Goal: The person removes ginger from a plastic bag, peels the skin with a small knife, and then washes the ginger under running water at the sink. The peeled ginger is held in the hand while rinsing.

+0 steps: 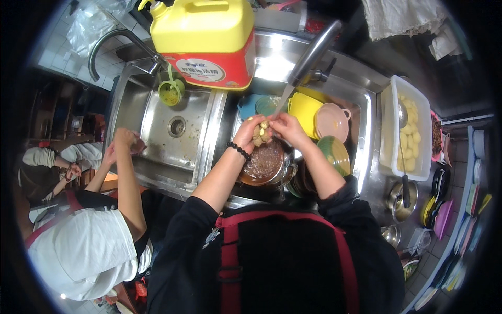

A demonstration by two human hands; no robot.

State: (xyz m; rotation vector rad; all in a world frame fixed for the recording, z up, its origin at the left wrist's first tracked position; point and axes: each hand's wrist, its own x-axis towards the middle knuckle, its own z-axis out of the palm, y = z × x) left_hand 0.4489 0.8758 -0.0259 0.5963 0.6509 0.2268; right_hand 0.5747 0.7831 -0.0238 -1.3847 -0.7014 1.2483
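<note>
In the right basin of a steel sink [365, 129], both hands meet at a knobbly ginger root [257, 138] with pale cut patches. My left hand [247, 131], with a black bead bracelet on the wrist, grips it from the left. The fingers of my right hand [291, 128] pinch its right side. Water [284, 101] runs from the tap [315, 51] down onto the fingers. Below the hands sits a brown bowl [263, 167] of murky liquid. A yellow plastic container [304, 112], a pink handled cup [332, 122] and a green-and-yellow bowl [336, 155] crowd the basin's right side.
A large yellow-and-red detergent jug [204, 43] stands behind the sink. Left are another basin [164, 153], a second tap [117, 33] and a green strainer [171, 94]. A co-worker's hands [121, 143] reach over that basin's edge. Right, a white tub [386, 129] holds peeled potatoes [410, 147] and a ladle [403, 114].
</note>
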